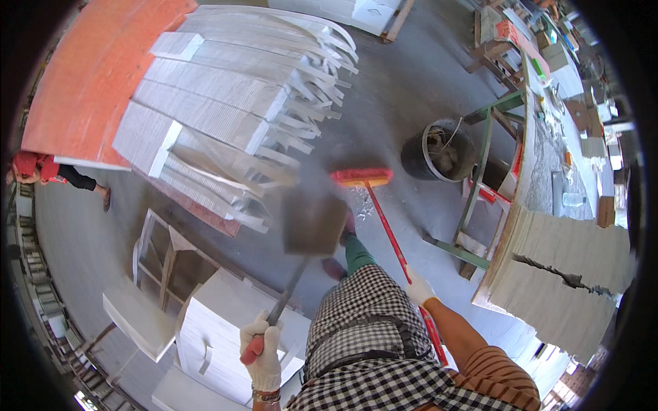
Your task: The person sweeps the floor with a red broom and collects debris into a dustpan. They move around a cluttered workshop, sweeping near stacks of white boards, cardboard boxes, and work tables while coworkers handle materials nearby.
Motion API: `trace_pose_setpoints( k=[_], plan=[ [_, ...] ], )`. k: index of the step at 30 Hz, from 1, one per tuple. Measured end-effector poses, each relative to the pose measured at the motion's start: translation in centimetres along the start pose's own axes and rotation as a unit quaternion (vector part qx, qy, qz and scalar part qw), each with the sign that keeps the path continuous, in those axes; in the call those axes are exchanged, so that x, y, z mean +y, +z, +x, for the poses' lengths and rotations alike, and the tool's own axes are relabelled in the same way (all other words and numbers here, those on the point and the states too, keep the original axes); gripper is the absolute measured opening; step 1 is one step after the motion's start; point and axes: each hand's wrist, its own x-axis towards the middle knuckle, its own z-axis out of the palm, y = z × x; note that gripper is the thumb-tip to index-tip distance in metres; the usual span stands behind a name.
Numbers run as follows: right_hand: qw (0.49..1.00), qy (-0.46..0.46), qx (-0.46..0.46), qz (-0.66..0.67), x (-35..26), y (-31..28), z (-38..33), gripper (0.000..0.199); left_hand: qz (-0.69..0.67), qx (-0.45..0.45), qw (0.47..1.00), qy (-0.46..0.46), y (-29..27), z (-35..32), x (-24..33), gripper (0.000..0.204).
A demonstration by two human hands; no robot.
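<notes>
My left hand point(260, 353), in a white glove, is closed round the red grip of a flat, square-bladed shovel point(315, 225). The blade is blurred and hangs over the floor ahead of my feet. Gloved as well, my right hand point(419, 288) wraps round the red handle of a broom point(363, 178). The broom's red bristle head points away from me, just right of the blade and beyond it. Small white scraps point(364, 204) lie on the grey floor near the broom head and my foot.
A black bucket point(411, 161) holding waste stands ahead right, beside a green-legged workbench point(485, 151). Ahead left is a big stack of white boards point(205, 89) with loose strips sticking out. White blocks point(226, 322) are near my left side. Another person point(82, 179) is at the far left.
</notes>
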Motion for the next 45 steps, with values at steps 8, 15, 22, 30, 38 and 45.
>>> trace_pose_setpoints(
  k=[8,15,22,30,38,45],
  plan=[
    [0.985,-0.125,0.063,-0.101,-7.8,-3.9,3.4,0.068,0.076,0.107,0.990,-0.058,-7.1,-5.1,-8.2,0.027],
    [0.992,-0.078,-0.064,-0.074,-13.9,-4.0,9.7,0.061,0.041,0.139,0.989,-0.039,-9.5,-9.0,-12.9,0.023],
    [0.964,-0.074,-0.055,-0.250,1.3,-2.0,-3.7,0.067,0.068,0.142,0.987,-0.033,-9.3,-14.8,-14.7,0.026],
    [0.882,-0.212,-0.136,-0.398,-6.2,0.4,-3.2,0.071,-0.037,0.171,0.981,-0.078,-7.3,-19.4,-17.2,0.024],
    [0.849,-0.317,-0.115,-0.407,-16.8,12.2,7.2,0.043,0.055,0.168,0.984,-0.039,-6.2,-21.1,-17.2,0.020],
    [0.790,-0.216,-0.065,-0.571,-10.0,-7.1,1.9,0.043,0.071,0.126,0.989,-0.011,-8.9,-20.0,-19.3,0.023]
  ],
)
